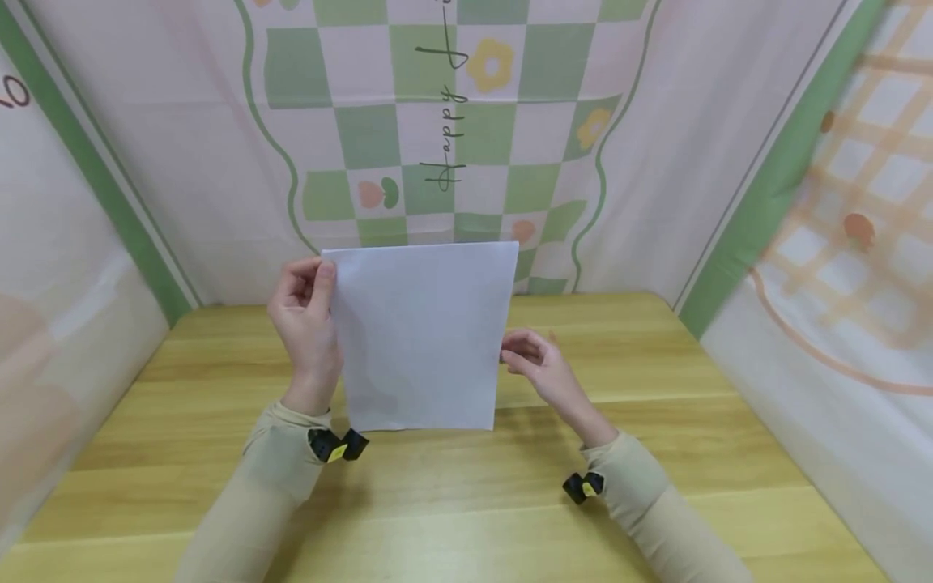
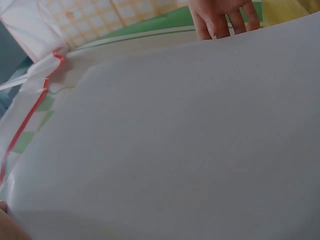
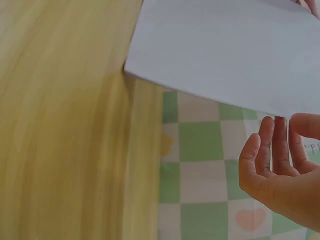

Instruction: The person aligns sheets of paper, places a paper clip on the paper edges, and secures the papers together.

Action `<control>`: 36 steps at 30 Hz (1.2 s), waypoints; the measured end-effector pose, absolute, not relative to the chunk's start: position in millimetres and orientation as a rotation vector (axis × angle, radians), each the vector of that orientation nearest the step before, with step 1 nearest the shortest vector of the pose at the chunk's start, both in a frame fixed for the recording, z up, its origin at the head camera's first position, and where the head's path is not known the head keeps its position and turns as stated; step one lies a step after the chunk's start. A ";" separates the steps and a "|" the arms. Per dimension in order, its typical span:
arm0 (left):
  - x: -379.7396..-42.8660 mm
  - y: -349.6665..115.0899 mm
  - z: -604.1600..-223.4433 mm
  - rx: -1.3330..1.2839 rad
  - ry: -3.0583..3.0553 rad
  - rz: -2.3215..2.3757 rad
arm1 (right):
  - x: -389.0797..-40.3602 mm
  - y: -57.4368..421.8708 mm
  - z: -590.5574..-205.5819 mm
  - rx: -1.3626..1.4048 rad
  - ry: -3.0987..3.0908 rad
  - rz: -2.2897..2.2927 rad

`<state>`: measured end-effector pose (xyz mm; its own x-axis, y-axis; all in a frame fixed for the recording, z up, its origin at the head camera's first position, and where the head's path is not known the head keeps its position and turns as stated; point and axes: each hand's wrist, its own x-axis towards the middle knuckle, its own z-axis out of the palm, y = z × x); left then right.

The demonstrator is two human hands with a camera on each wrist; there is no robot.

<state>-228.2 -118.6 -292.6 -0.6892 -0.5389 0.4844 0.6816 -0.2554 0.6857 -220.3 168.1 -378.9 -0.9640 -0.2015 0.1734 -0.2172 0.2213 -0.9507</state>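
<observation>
A blank white sheet of paper (image 1: 423,340) stands upright above the wooden table, its lower edge close to the tabletop. My left hand (image 1: 306,316) pinches it near the upper left corner, thumb in front. At the paper's right edge is my right hand (image 1: 535,360), with fingers loosely bent and spread. From the right wrist, this hand (image 3: 280,170) shows its fingertips by the paper's edge; whether they touch it I cannot tell. Paper (image 2: 175,135) fills most of the left wrist view, where only a bit of the left thumb (image 2: 11,225) shows.
The wooden table (image 1: 466,502) extends in front of and around the sheet. Behind it hangs a curtain (image 1: 423,129) with green checks and flowers. More printed cloth (image 1: 860,227) encloses the right side, and a pale curtain (image 1: 80,267) the left.
</observation>
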 end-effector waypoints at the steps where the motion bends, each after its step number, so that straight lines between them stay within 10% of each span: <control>1: -228.0 -118.7 -292.9 -0.196 -1.206 -2.002 | -221.8 170.1 -381.2 0.420 -2.452 1.900; 36: -224.1 -113.9 -294.2 -0.242 -1.205 -1.999 | -285.3 232.6 -405.7 0.143 -3.016 0.866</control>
<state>-224.1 -113.9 -294.2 -0.6822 -0.5182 0.5159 0.6981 -0.2519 0.6702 -285.3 232.6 -405.7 -0.9958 -0.0876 0.0252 -0.0877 0.8439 -0.5293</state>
